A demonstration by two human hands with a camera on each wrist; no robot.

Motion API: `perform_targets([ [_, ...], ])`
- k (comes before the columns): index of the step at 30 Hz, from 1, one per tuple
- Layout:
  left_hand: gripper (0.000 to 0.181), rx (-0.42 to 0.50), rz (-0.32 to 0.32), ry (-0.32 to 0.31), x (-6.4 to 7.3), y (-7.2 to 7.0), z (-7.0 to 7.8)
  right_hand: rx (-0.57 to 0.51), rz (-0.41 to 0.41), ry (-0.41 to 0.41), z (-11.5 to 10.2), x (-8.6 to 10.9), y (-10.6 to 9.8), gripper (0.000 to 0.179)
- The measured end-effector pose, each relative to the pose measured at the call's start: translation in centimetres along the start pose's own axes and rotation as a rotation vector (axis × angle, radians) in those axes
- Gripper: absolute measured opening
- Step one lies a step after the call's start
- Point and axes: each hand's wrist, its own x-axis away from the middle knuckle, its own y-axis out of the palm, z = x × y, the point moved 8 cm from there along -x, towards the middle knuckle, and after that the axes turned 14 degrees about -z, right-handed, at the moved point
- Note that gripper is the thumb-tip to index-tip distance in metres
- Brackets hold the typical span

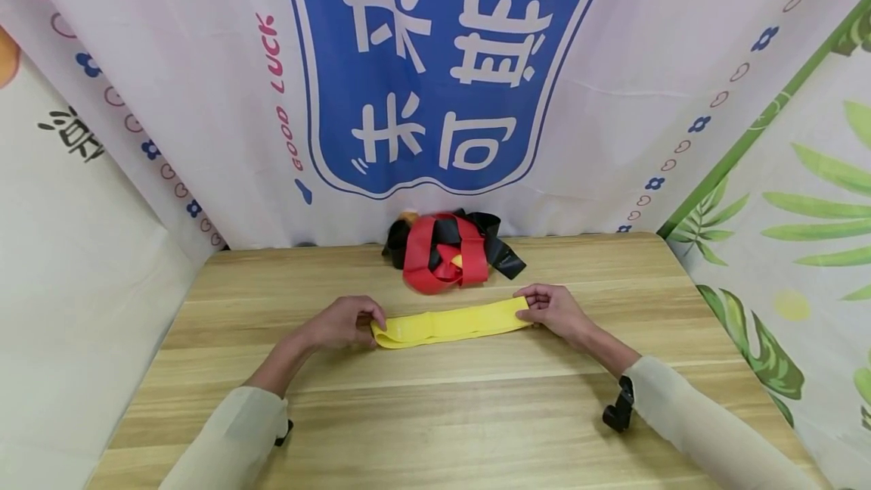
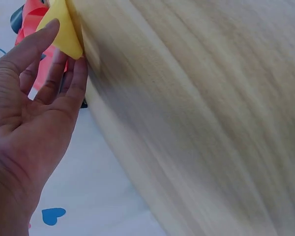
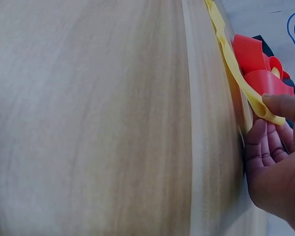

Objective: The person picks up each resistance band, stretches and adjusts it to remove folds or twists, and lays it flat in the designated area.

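A yellow elastic band [image 1: 449,325], looped and flattened, stretches sideways just over the wooden table. Its left end sits between the thumb and fingers of my left hand [image 1: 345,322]. My right hand [image 1: 554,312] pinches the other end, slightly farther from me. From the left wrist, the thumb lies on top of the yellow band [image 2: 68,37] with the fingertips beneath it. In the right wrist view the thumb presses the folded end of the band [image 3: 250,96] against the fingers.
Behind the band lies a loose pile of red bands [image 1: 420,255] and black bands [image 1: 505,254], with a bit of yellow inside. The wooden table [image 1: 435,422] ends at a printed curtain [image 1: 571,157] at the back. More printed cloth hangs at both sides.
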Motion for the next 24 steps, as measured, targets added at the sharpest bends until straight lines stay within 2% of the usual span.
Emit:
perform_targets([
  [5,0.026,-0.056,-0.052,0.023,0.0,0.2,0.7,-0.005,-0.007,0.010,0.1,-0.1,0.0,0.039],
  [10,0.031,-0.067,-0.076,-0.037,-0.3,0.1,0.8,-0.005,-0.006,0.017,0.1,-0.1,0.0,0.038],
  [17,0.045,-0.099,0.011,-0.114,-2.0,-0.2,0.9,0.002,-0.008,0.025,0.3,-0.2,0.0,0.039],
  [24,0.059,-0.181,0.055,-0.112,-3.9,0.6,1.3,0.005,-0.022,0.011,0.2,-0.3,0.1,0.042],
])
